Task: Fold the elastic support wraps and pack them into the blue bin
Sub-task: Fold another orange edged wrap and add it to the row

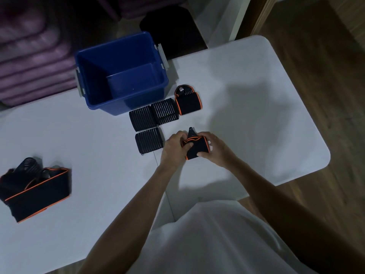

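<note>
Near the table's middle, just in front of the person, a black wrap with orange trim (196, 147) is held folded between both hands. Left hand (173, 147): thumb lies across the wrap's left face, fingers curl behind its top edge. Right hand (214, 148): fingers wrap over the top right corner, thumb presses at the lower edge. Both hands clamp the same piece, close together, with only the wrap between them. A ribbed loop end sticks up from the wrap's top.

Left of the hands, one folded ribbed wrap (149, 141) lies flat, not touching them. Beyond it, two more ribbed folded wraps (154, 115) sit side by side, edges touching. To their right, a folded orange-trimmed wrap (187, 101) with its loop end pointing away from the person lies just beside them.

Blue bin (120, 74) stands behind this group at the far edge of the table, open, grey latches on its two short sides. Nothing visible on its floor; the near inner wall is hidden.

At the table's near left, well apart from the rest, a loose pile of unfolded wraps (35, 186) lies, black with orange edging, ribbed ends on top.

White table (256, 95) has a rounded far right corner. Wooden floor (325, 76) on the right. A dark stool or seat (173, 28) stands behind the bin, blurred.
</note>
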